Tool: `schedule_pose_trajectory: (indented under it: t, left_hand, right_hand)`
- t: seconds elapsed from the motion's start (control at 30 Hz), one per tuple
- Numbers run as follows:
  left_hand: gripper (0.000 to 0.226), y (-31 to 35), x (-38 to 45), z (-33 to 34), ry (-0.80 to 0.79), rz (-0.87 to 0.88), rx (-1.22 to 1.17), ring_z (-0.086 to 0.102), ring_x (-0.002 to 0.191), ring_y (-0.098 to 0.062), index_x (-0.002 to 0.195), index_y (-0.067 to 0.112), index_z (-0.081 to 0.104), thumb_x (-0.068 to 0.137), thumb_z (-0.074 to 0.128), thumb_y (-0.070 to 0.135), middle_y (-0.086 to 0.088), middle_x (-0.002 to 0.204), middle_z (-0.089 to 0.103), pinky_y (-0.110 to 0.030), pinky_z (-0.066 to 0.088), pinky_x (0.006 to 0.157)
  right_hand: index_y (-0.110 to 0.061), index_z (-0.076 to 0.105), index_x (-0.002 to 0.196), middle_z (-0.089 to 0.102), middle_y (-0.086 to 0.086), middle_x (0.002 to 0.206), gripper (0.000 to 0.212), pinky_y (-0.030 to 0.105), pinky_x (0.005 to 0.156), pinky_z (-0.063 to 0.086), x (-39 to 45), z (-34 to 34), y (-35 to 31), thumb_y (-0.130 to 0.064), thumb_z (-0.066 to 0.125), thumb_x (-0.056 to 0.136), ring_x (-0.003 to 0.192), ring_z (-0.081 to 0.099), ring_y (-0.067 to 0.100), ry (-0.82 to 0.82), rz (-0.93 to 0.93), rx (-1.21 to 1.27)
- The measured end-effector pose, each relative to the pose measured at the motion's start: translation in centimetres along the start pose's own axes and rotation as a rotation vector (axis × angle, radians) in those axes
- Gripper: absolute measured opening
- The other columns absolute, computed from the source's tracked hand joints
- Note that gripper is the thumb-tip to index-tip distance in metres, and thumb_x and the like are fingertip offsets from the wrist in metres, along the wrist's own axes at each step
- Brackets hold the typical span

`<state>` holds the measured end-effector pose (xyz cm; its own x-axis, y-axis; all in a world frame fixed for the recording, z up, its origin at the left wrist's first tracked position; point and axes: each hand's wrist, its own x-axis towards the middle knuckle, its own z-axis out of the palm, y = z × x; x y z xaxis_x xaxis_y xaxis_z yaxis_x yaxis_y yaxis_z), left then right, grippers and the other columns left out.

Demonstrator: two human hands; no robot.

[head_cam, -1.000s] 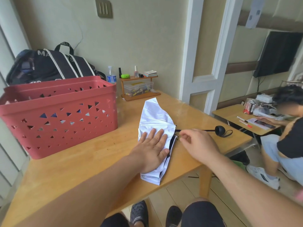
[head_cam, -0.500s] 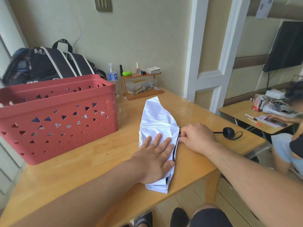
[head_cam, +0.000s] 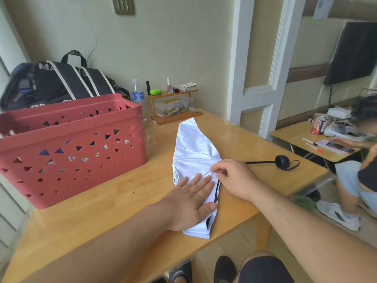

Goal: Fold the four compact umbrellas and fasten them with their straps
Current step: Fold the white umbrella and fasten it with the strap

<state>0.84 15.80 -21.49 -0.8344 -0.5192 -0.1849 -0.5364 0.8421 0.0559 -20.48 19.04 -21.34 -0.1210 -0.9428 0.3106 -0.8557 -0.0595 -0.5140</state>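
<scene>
Fingers [head_cam: 217, 172] of right hand [head_cam: 234, 178] hide umbrella [head_cam: 193, 152] shaft's inner end.

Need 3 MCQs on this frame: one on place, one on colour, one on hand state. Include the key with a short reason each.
1. Where does the basket stand relative to the umbrella?
A. to its left
B. to its right
C. on top of it

2. What colour is the umbrella's canopy?
A. red
B. white
C. green

3. What is the left hand doing?
A. gripping the basket rim
B. hanging off the table
C. pressing flat on the canopy

Key:
1 A, the basket sits on the table left of the white canopy.
2 B, the fabric is white with a dark edge; the handle is black.
3 C, its fingers lie straight on the fabric, while the right hand pinches the canopy near the shaft.
</scene>
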Motion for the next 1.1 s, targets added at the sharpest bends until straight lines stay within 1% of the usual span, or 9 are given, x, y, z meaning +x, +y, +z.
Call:
schedule_pose_trajectory:
  t: [0.1,0.23,0.4,0.5,0.57,0.63,0.83,0.97,1.1]
  left_hand:
    - [0.075,0.3,-2.3,0.6,-0.022,-0.041,-0.007,-0.035,0.152,-0.015,0.163,0.031,-0.017,0.103,0.009,0.068,0.007,0.168,-0.031,-0.042,-0.014,0.128]
    - [0.075,0.6,-4.0,1.2,-0.026,-0.049,0.007,-0.038,0.151,-0.018,0.162,0.036,-0.021,0.101,0.006,0.071,0.004,0.167,-0.033,-0.041,-0.015,0.128]
    - [0.079,0.7,-4.1,1.2,0.022,-0.024,-0.048,-0.035,0.152,-0.012,0.164,0.030,-0.014,0.102,0.013,0.071,0.008,0.168,-0.029,-0.037,-0.014,0.128]
    - [0.080,0.2,-4.4,1.0,0.150,-0.057,-0.214,0.006,0.158,-0.007,0.164,0.029,0.011,0.100,0.031,0.073,0.015,0.170,0.015,-0.030,0.014,0.127]
    - [0.051,-0.8,-3.9,-0.1,0.287,-0.120,-0.357,0.048,0.135,-0.015,0.146,0.033,0.042,0.104,0.041,0.062,0.012,0.144,0.056,-0.031,0.038,0.107]
    - [0.037,-1.8,-2.8,-1.6,0.345,-0.171,-0.326,0.058,0.120,-0.016,0.136,0.033,0.054,0.104,0.050,0.051,0.008,0.127,0.066,-0.028,0.044,0.095]
    - [0.084,-2.5,-1.9,-3.0,0.040,-0.203,0.160,0.022,0.144,-0.026,0.159,0.044,0.024,0.088,0.034,0.088,0.013,0.159,0.019,-0.047,0.025,0.115]
    - [0.090,-3.2,-1.8,-2.0,0.022,-0.209,0.160,0.015,0.146,-0.031,0.160,0.050,0.008,0.083,0.023,0.095,0.011,0.159,0.008,-0.050,0.019,0.118]
    - [0.103,-3.1,-2.3,-0.7,0.043,-0.224,0.038,0.003,0.152,-0.028,0.162,0.045,-0.001,0.079,0.028,0.098,0.014,0.163,-0.003,-0.048,0.010,0.123]
  right_hand:
    - [-0.024,0.078,0.105,0.068,-0.014,0.099,0.018,0.001,0.077,0.038,0.2,0.1,0.2,-0.014,0.065,0.096,0.089,0.061,-0.003,0.012,0.037,0.080]
    - [-0.031,0.074,0.105,0.062,-0.015,0.099,0.011,0.017,0.084,0.044,0.6,0.1,-0.5,-0.032,0.070,0.094,0.088,0.059,-0.003,-0.059,0.038,0.082]
    - [-0.035,0.059,0.132,0.045,-0.009,0.122,0.037,0.026,0.107,0.037,-0.1,0.7,-1.3,-0.043,0.064,0.096,0.122,0.047,0.011,-0.198,0.034,-0.024]
    - [-0.037,0.050,0.140,0.039,-0.009,0.131,0.048,0.033,0.116,0.031,-0.9,1.3,-1.3,-0.053,0.060,0.096,0.134,0.034,0.015,-0.203,0.035,-0.096]
    - [-0.038,0.046,0.144,0.036,-0.011,0.132,0.054,0.032,0.116,0.030,-1.3,1.3,-1.4,-0.057,0.059,0.095,0.138,0.030,0.015,-0.208,0.023,-0.116]
    - [-0.038,0.043,0.149,0.033,-0.013,0.134,0.065,0.028,0.116,0.028,-1.6,0.9,-1.3,-0.062,0.061,0.092,0.141,0.026,0.010,-0.227,0.015,-0.101]
    - [-0.034,0.040,0.157,0.030,-0.016,0.141,0.090,0.020,0.110,0.026,-1.7,-1.0,-1.8,-0.069,0.074,0.080,0.132,0.025,-0.001,-0.399,0.055,-0.110]
    - [-0.027,0.069,0.115,0.059,-0.005,0.118,0.040,0.031,0.092,0.045,0.4,-2.1,-4.6,-0.056,0.069,0.088,0.117,0.055,0.018,-0.234,0.007,-0.231]
    - [-0.018,0.051,0.145,0.045,-0.002,0.150,0.070,0.031,0.113,0.034,-2.1,0.4,-5.7,-0.065,0.055,0.094,0.141,0.039,0.016,-0.189,-0.023,-0.124]
